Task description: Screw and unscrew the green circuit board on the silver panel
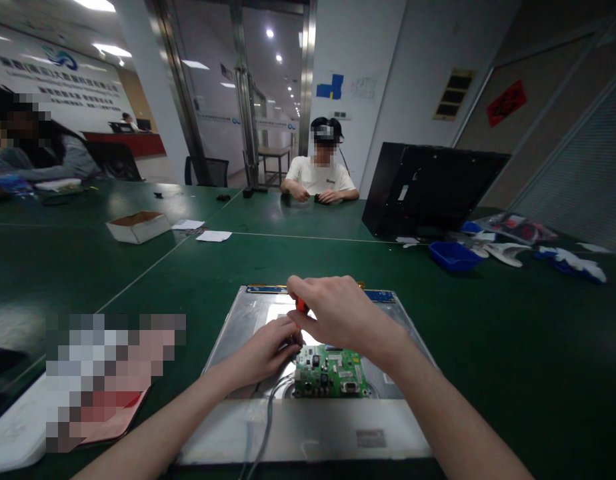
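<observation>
A flat display panel lies on the table in front of me with its metal back up. On it sits a green circuit board. My right hand is wrapped round the red-orange handle of a screwdriver, held upright over the board's upper left corner. My left hand is at that same corner, its fingers pinched together low by the screwdriver; what they grip is hidden. Grey cables run from the board's left side toward the panel's near edge.
A black monitor housing stands at the right, with a blue tray and gloves near it. An open white box and papers lie at the left. Blurred phone-like items are near my left forearm. A person sits opposite.
</observation>
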The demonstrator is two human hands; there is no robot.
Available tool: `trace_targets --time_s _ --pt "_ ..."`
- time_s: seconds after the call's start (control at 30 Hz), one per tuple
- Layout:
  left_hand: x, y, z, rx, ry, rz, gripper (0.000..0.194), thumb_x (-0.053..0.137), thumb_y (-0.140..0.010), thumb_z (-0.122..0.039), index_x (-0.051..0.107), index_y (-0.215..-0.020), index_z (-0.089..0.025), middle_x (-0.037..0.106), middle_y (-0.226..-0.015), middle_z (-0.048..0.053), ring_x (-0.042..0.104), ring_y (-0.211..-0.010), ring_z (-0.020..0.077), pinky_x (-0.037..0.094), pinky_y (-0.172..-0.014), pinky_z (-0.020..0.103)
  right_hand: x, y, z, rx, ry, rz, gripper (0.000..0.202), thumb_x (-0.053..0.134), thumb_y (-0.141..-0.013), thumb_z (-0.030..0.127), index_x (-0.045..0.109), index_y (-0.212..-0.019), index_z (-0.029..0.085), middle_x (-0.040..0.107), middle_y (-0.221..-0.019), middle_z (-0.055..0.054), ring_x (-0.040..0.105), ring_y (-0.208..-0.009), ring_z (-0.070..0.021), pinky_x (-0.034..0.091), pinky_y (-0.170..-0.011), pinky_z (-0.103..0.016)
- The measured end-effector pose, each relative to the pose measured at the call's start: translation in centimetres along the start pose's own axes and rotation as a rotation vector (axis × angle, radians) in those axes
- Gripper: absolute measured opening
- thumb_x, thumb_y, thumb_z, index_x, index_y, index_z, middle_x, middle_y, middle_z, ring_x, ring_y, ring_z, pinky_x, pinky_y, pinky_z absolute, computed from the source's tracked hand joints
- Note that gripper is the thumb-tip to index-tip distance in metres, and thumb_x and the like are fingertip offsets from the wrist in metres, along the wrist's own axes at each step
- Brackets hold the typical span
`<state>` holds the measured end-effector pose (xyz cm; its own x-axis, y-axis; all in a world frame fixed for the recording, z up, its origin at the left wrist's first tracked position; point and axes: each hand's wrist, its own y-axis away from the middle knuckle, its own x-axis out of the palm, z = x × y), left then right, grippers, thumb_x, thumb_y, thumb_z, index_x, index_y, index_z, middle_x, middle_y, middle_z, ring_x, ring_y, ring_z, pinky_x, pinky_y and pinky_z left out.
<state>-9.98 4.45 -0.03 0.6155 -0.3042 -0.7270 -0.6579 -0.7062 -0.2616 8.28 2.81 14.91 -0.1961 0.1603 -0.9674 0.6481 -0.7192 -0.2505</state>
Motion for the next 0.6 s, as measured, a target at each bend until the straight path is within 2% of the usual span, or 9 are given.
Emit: trace_targets --time_s 0.1,0.27,0.47,0.6 --pt "0.11 0.02 0.16 0.0 0.015 -0.01 0.012 0.05 -0.089 -0.015 0.056 -0.099 -0.019 0.062 -0.098 0.006 0.056 -0.086 0.0209 0.046 -0.076 0.033 -0.12 0.07 0.09 -0.016 -0.016 -0.005 0.012 0.052 -0.083 0.022 0.051 -0.095 0.019 0.066 -0.083 -0.001 0.051 -0.062 -0.0112 0.018 -0.049 -0.029" --pt "0.26 0.08 0.49 -0.023 0.003 -0.007 0.01 0.05 -0.09 -0.016 0.056 -0.098 -0.018 0.061 -0.097 0.006 0.055 -0.086 0.0209 0.046 -0.076 0.033 -0.16 0.03 0.04 0.013 0.011 0.009 0.016 0.055 -0.088 0.036 0.052 -0.093 0.021 0.066 -0.076 0.0 0.052 -0.06 -0.0128 0.019 -0.05 -0.028" --pt "0.14 -0.03 0.2 0.003 0.036 -0.028 0.012 0.052 -0.089 -0.015 0.055 -0.099 -0.019 0.06 -0.099 0.005 0.055 -0.087 0.0205 0.046 -0.079 0.033 -0.29 0.23 0.01 -0.03 -0.015 0.011 0.011 0.052 -0.082 0.021 0.05 -0.093 0.02 0.066 -0.081 -0.001 0.051 -0.061 -0.0118 0.018 -0.049 -0.029" --pt "0.07 -0.08 0.05 0.016 0.028 -0.023 0.01 0.05 -0.089 -0.015 0.056 -0.096 -0.019 0.06 -0.098 0.006 0.055 -0.089 0.0211 0.046 -0.08 0.034 -0.29 0.35 0.01 -0.038 -0.018 0.001 0.014 0.053 -0.081 0.023 0.051 -0.094 0.019 0.067 -0.083 -0.002 0.052 -0.063 -0.0129 0.018 -0.05 -0.029"
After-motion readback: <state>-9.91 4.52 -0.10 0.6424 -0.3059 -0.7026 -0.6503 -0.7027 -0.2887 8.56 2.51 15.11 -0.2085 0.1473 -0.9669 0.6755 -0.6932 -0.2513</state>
